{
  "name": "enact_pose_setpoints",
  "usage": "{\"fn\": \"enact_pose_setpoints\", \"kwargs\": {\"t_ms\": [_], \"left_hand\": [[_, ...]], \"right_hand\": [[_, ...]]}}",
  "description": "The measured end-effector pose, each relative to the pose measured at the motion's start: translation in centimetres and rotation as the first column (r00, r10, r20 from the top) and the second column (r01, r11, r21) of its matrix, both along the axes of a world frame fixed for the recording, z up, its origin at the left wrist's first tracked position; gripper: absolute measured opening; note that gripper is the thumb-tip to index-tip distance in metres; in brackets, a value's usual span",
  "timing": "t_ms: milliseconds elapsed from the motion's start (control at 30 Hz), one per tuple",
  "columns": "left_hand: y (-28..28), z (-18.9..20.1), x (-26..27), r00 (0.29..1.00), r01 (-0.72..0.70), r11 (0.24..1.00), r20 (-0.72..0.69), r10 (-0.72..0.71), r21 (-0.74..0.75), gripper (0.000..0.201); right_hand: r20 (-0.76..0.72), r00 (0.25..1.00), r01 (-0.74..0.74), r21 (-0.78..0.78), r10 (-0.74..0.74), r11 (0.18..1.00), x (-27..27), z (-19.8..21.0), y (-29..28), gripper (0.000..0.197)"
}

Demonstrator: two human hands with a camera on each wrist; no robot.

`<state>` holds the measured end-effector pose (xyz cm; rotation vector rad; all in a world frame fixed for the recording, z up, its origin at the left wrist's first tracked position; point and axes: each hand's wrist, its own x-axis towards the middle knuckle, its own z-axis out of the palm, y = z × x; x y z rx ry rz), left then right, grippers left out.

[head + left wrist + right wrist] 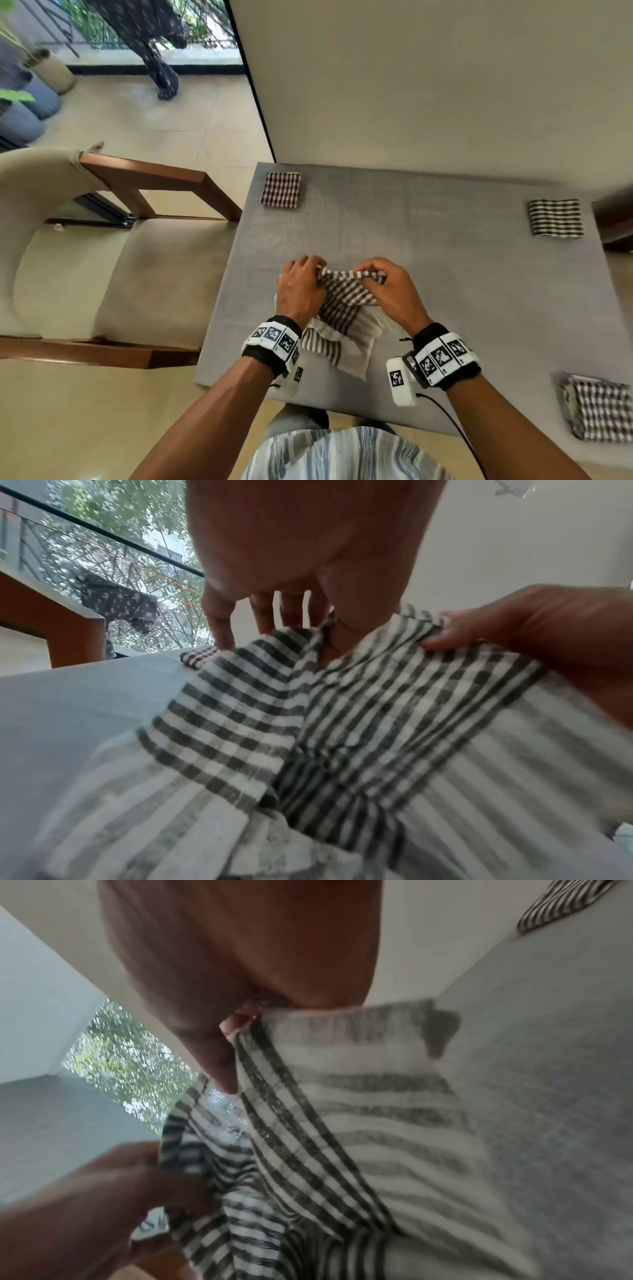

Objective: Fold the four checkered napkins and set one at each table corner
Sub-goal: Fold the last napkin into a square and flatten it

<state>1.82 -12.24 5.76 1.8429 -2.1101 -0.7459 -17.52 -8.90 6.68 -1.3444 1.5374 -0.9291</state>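
Soft checkered cloth, the fourth napkin, lies near the table's near-left corner, its far edge lifted. We pinch that edge with our left hand and our right hand. Folded napkins occupy the far-left, far-right and near-right corners. We judge it light and limp: grip the corners, keep the edge taut.

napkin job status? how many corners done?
Done: three folded napkins sit at the far-left, far-right and near-right corners. In hand: the left hand and right hand pinch the fourth napkin, still unfolded. Left: fold it, place near-left.
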Motion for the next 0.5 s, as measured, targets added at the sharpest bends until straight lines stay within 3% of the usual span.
{"fn": "enact_pose_setpoints", "kwargs": {"t_ms": [233, 500], "left_hand": [[3.1, 0.8, -1.1, 0.977, -0.175, 0.976, -0.148, 0.156, -0.126, 0.020], [3.0, 1.3, 0.6, 0.968, -0.219, 0.971, -0.142, 0.205, -0.092, 0.016]], "right_hand": [[0.034, 0.989, 0.147, -0.011, -0.147, 0.989, -7.4, 3.9, 5.4, 0.014], [-0.044, 0.963, 0.263, -0.082, -0.267, 0.961, -10.8, 5.6, 9.1, 0.013]]}}
